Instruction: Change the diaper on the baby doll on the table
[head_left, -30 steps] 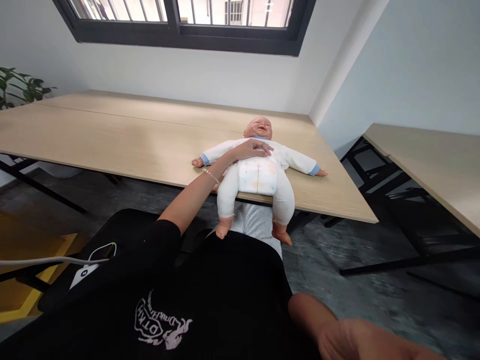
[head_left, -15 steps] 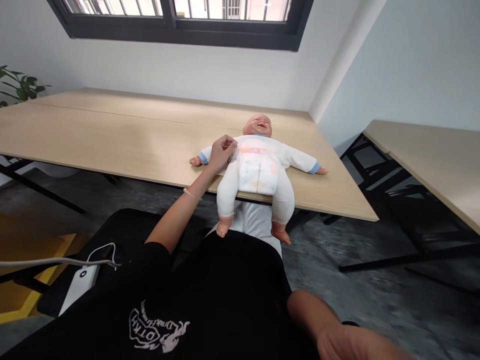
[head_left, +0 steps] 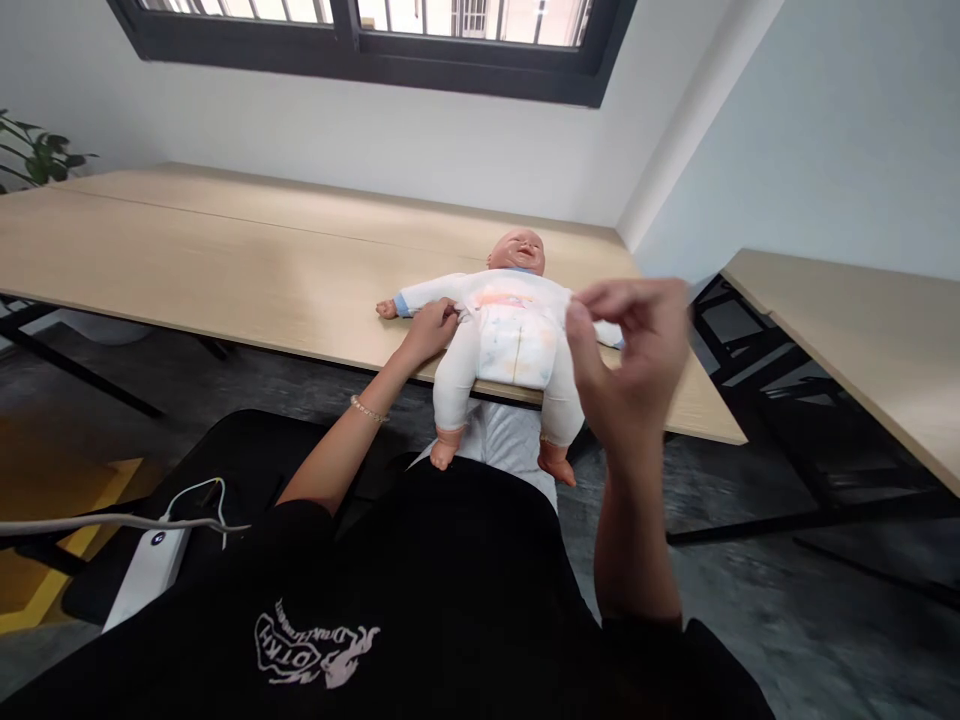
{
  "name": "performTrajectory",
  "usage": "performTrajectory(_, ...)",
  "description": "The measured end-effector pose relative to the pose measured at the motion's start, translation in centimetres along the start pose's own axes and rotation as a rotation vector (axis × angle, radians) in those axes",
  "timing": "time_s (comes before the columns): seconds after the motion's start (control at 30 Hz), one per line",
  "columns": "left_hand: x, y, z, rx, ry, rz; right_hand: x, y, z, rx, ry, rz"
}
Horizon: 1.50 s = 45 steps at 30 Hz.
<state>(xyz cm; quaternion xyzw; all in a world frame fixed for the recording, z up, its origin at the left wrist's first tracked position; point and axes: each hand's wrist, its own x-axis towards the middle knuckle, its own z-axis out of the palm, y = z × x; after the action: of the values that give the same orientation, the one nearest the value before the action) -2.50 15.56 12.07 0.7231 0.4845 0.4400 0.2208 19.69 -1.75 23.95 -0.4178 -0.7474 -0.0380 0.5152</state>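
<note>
A baby doll [head_left: 523,252] lies on its back on the light wooden table [head_left: 300,270], its legs hanging over the front edge. It wears a white suit with blue cuffs and, over that, a white printed diaper [head_left: 517,345]. At the diaper's waist, on the left side, my left hand [head_left: 433,330] is closed with its fingertips on the edge. My right hand [head_left: 634,360], smeared by motion, is raised between the camera and the doll's arm on the right. Its fingers are loosely curved, with nothing visible in them.
A second table [head_left: 847,320] stands to the right, past a gap. At the left are a black chair [head_left: 247,470] with a white power bank [head_left: 154,565] and cable, and a plant [head_left: 45,150]. The wall and barred window [head_left: 480,75] are behind the table.
My right hand has swung up from the lower right to beside the doll. My left hand has moved slightly down along the diaper's waist, and the doll's arm on the left is more visible.
</note>
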Motion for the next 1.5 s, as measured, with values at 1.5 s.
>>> performTrajectory(1.5, -1.1, -0.4, -1.9, -0.938, 0.113, -0.275, 7.2, 8.9, 18.3, 0.318, -0.436, 0.307)
